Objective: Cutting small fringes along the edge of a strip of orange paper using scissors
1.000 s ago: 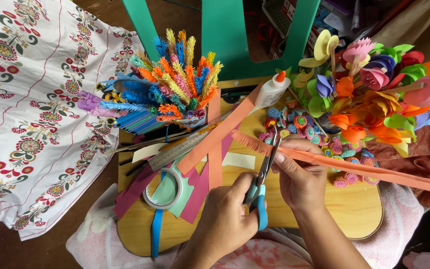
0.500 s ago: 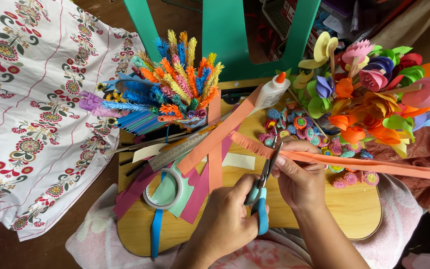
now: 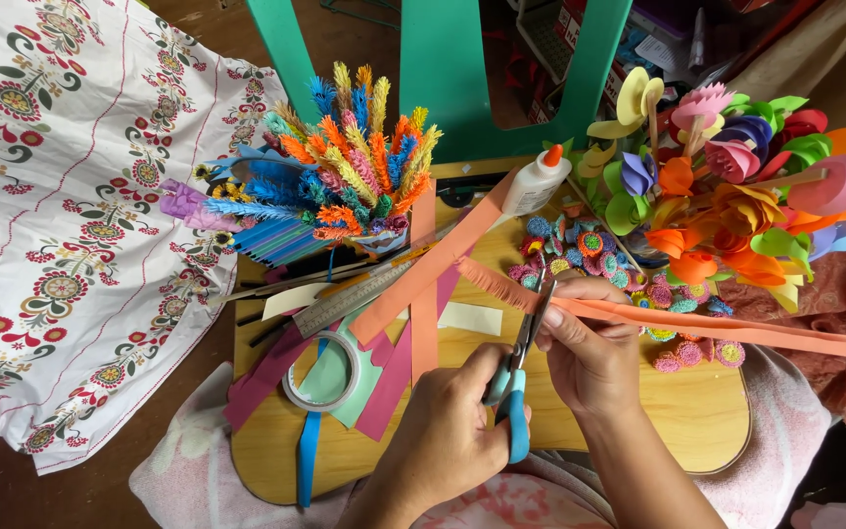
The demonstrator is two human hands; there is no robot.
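Gripping blue-handled metal scissors, left hand closed through the handles, blades at the fringed edge of a long orange paper strip. Right hand pinches that strip closed, holding it across the wooden tabletop. Near the left hand: clear tape roll, metal ruler. White glue bottle and colourful paper flowers beyond.
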